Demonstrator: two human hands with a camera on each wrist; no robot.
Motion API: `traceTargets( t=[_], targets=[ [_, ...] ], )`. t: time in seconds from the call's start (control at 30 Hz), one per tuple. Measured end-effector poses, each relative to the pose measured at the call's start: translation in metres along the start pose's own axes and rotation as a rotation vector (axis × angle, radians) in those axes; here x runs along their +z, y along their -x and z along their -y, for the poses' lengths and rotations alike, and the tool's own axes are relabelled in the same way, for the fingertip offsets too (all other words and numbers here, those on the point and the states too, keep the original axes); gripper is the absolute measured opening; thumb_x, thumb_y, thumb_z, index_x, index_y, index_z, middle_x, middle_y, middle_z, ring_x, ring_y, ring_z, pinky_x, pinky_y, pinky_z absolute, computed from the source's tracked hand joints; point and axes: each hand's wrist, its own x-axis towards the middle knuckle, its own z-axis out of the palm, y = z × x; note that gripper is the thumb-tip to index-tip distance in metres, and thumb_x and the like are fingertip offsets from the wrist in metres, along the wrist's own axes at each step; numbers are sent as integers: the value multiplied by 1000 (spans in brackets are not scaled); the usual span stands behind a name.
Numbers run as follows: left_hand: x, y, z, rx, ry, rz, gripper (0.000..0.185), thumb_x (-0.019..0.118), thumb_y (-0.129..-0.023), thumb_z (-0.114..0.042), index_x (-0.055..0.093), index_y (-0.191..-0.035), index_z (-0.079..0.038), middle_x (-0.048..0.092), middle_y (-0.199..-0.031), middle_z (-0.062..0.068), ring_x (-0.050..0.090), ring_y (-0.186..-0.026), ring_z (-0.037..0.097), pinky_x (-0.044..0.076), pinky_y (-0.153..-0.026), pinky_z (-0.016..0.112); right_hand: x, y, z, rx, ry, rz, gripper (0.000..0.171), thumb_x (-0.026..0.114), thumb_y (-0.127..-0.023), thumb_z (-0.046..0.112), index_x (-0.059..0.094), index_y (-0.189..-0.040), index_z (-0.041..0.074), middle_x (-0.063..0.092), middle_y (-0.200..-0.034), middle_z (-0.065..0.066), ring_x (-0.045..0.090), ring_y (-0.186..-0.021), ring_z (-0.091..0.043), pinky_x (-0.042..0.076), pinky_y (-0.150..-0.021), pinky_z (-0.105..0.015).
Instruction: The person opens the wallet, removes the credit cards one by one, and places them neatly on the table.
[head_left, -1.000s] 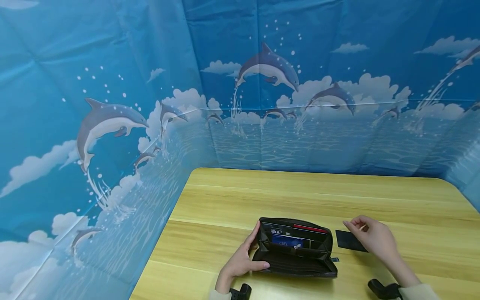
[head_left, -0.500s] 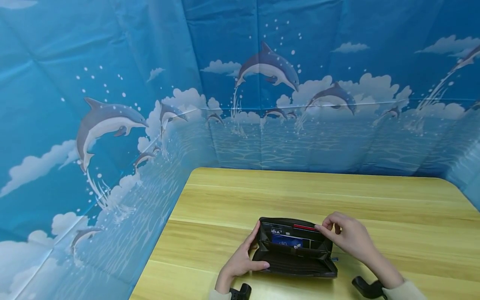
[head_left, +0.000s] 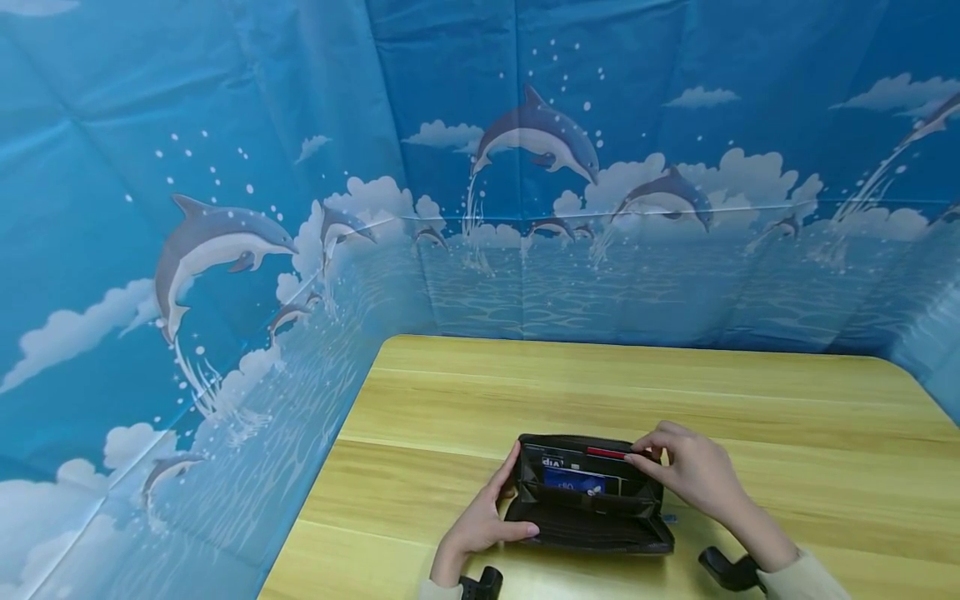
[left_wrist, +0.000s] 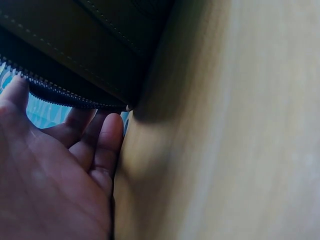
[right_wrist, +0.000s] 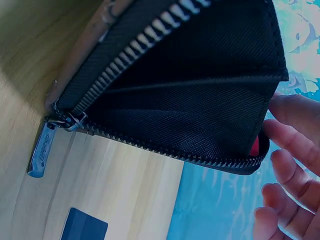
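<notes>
An open black zip-around wallet (head_left: 592, 533) rests on the table, its inside facing me. My left hand (head_left: 487, 517) grips its left side, thumb on the lower flap, fingers along the outside; the left wrist view shows the palm (left_wrist: 50, 180) by the zip. My right hand (head_left: 697, 471) pinches at the right end of a red card (head_left: 603, 453) in the back slot; thumb and forefinger meet at the divider's edge in the right wrist view. A blue card (head_left: 573, 481) and a dark VIP card (head_left: 552, 462) sit in front slots.
A dark card (right_wrist: 84, 225) lies on the wooden table (head_left: 480, 400) beyond the wallet's right side; the right hand hides it in the head view. The metal zip pull (right_wrist: 41, 150) hangs at the wallet's right corner. A dolphin-print sheet (head_left: 525, 275) lines the table's back and left.
My right hand has left the dark card on the table and moved left to the wallet's red card. My left hand keeps its grip on the wallet.
</notes>
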Motion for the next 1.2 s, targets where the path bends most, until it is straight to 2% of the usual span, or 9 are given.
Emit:
traceTargets(
  t=[0.13, 0.27, 0.47, 0.63, 1.2],
  targets=[
    [0, 0, 0, 14, 0, -7, 106, 81, -77, -25, 8, -154, -32, 32, -149, 6, 46, -121, 21, 29, -103, 39, 1, -1, 0, -12, 21, 5, 14, 83, -72, 27, 72, -79, 24, 44, -67, 21, 32, -49, 4, 27, -40, -20],
    [-1, 0, -3, -15, 12, 3, 106, 80, -78, -23, 7, -153, -33, 32, -149, 5, 45, -122, 20, 28, -104, 39, 1, -1, 0, -35, 41, 5, 16, 84, -69, 25, 72, -79, 22, 45, -67, 18, 33, -49, 5, 27, -40, -20],
    [-1, 2, -22, -46, 23, 26, 105, 80, -78, -21, 6, -154, -25, 25, -152, 11, 44, -122, 25, 27, -104, 45, 1, -2, 1, -65, 82, 11, 22, 87, -65, 25, 69, -78, 21, 49, -71, 13, 38, -51, 4, 28, -39, -20],
    [0, 4, -35, -52, 4, 27, 105, 79, -79, -22, 7, -154, -21, 23, -152, 12, 43, -121, 26, 26, -104, 45, 2, -2, 1, -74, 105, 21, 27, 87, -64, 27, 63, -76, 23, 46, -71, 12, 32, -49, 3, 26, -38, -20],
    [-1, 4, -37, -53, 9, 32, 105, 79, -79, -24, 7, -154, -23, 21, -153, 11, 42, -122, 26, 25, -104, 46, 4, -6, 2, -141, 158, 2, 36, 89, -59, 30, 58, -75, 23, 39, -68, 13, 27, -48, 3, 20, -37, -20]
  ],
)
